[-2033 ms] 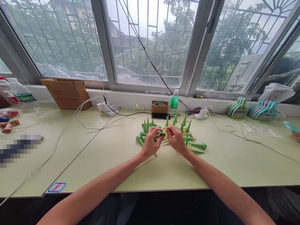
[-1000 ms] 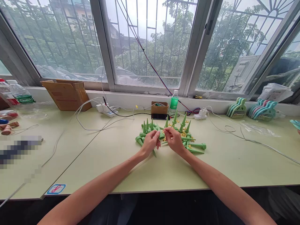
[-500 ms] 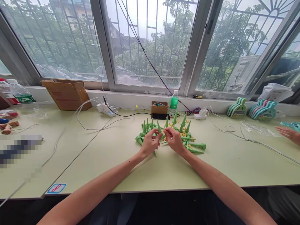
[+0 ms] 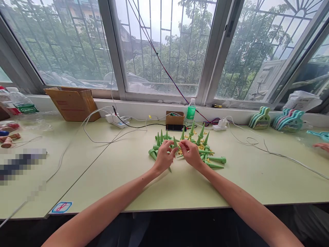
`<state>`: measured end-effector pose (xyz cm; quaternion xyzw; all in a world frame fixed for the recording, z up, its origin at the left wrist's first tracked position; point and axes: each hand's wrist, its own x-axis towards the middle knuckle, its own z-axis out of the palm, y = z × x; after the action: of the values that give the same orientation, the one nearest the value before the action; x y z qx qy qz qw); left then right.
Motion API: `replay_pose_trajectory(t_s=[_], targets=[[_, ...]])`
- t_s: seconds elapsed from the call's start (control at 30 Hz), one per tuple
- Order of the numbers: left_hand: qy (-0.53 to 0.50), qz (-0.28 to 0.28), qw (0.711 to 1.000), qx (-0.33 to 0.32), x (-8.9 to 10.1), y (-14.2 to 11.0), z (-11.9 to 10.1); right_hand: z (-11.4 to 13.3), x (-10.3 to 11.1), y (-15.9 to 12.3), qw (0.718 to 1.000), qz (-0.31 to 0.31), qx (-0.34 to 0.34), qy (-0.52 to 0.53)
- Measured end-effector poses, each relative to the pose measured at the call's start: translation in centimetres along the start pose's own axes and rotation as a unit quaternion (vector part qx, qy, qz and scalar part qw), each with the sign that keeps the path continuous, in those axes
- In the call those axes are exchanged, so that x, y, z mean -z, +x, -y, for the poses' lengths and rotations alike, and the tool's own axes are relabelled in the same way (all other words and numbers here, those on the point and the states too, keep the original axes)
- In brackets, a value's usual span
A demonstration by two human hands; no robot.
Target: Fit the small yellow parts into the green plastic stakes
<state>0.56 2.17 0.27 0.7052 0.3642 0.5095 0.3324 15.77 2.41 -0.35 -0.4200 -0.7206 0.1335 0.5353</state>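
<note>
My left hand is closed around a green plastic watering spike, its pointed tip upward. Right beside it, my right hand is pinched at the spike's side; what lies between its fingertips is too small to make out. Around both hands are several more green spikes, some standing tip-up like the upright spike, others flat like the lying spike. Small yellow plastic pieces lie scattered among them, partly hidden by my right hand.
Behind the pile stand a small cardboard box, a phone and a green-labelled bottle. Cables and a power strip run along the back. At right are teal hangers and another person's hand.
The spike in my left hand sits slightly lower, while my hands stay nearly in place. The other person's hand at the far right has drawn back toward the frame edge.
</note>
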Motion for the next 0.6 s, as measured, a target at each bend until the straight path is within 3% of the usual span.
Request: replay_pose_trajectory(t_s=[0.43,0.6], targets=[[0.025,-0.016,0.999,-0.015,0.02,-0.03,-0.21,0.35,-0.04,-0.18,1.000,-0.015,-0.011,0.012],[-0.022,-0.051,0.998,0.030,-0.06,0.08,-0.35,0.34,0.05,-0.24,0.999,-0.039,-0.025,0.027]])
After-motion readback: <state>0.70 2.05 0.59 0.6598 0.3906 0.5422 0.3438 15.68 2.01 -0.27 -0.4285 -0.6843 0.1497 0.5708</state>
